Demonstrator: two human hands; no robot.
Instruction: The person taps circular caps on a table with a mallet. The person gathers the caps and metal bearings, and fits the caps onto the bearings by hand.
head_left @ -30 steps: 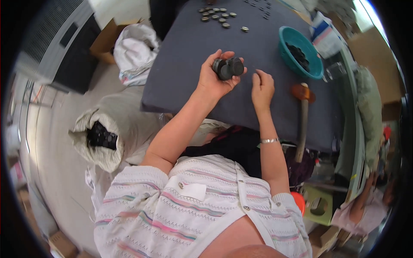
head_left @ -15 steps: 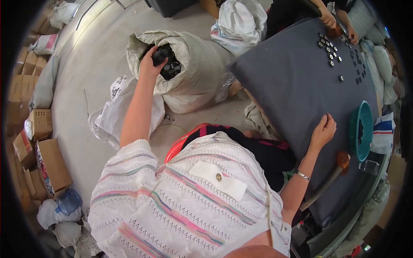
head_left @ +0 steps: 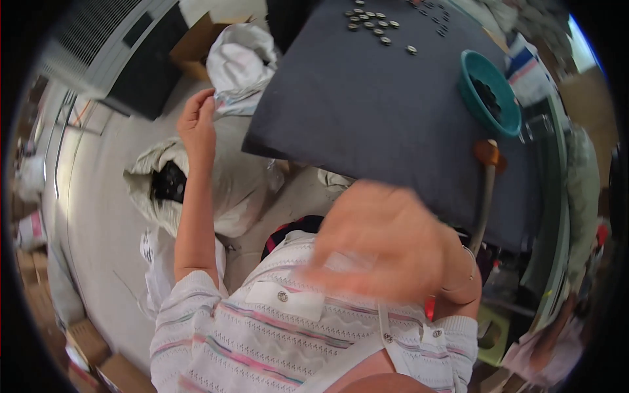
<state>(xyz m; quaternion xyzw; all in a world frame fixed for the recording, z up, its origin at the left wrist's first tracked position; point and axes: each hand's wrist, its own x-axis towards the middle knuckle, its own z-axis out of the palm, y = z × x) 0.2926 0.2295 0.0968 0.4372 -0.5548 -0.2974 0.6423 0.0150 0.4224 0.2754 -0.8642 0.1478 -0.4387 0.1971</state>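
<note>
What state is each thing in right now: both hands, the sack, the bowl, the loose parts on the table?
Left hand: raised above the sack, empty as far as shows.
Right hand: close to the camera, blurred, open palm.
Sack: mouth open, dark parts inside.
Teal bowl: tilted, holds dark parts.
Small round parts: loose on the dark table.

Dark grey table (head_left: 367,118); teal bowl (head_left: 488,92) of dark pieces near its right edge; small round metal parts (head_left: 370,19) clustered at far end; cardboard box (head_left: 200,39) on floor.
</note>
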